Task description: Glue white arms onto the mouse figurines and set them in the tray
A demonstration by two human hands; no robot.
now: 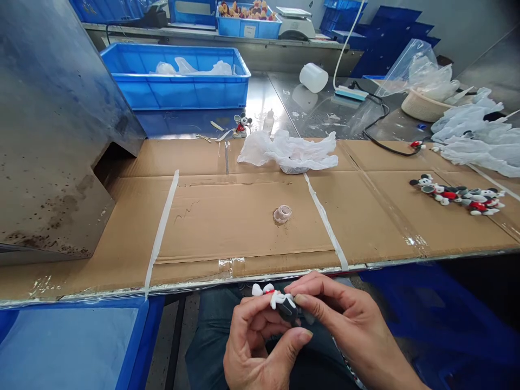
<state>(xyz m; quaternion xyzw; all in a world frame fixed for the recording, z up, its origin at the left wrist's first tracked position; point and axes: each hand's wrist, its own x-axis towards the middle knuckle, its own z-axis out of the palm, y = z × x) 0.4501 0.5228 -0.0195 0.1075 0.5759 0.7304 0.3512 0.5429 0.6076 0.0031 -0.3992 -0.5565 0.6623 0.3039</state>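
Just below the table's front edge, above my lap, I hold a small mouse figurine (284,304) in black, white and red. My left hand (264,341) has its fingers curled around the figurine from the left, the thumb underneath. From the right, my right hand (345,314) pinches the figurine's other end between thumb and fingers. Part of the figurine is hidden by the fingers. On the cardboard (227,216) beyond my hands sits a small round clear dish (281,214). Several similar mouse figurines (459,195) lie in a row at the right.
A metal housing (52,135) stands at left. A crumpled white plastic bag (290,151) and a single figurine (241,124) lie behind the dish. Further back are a blue bin (182,92), a white bottle (313,77), a black cable (382,114) and a bowl (426,105) with bags.
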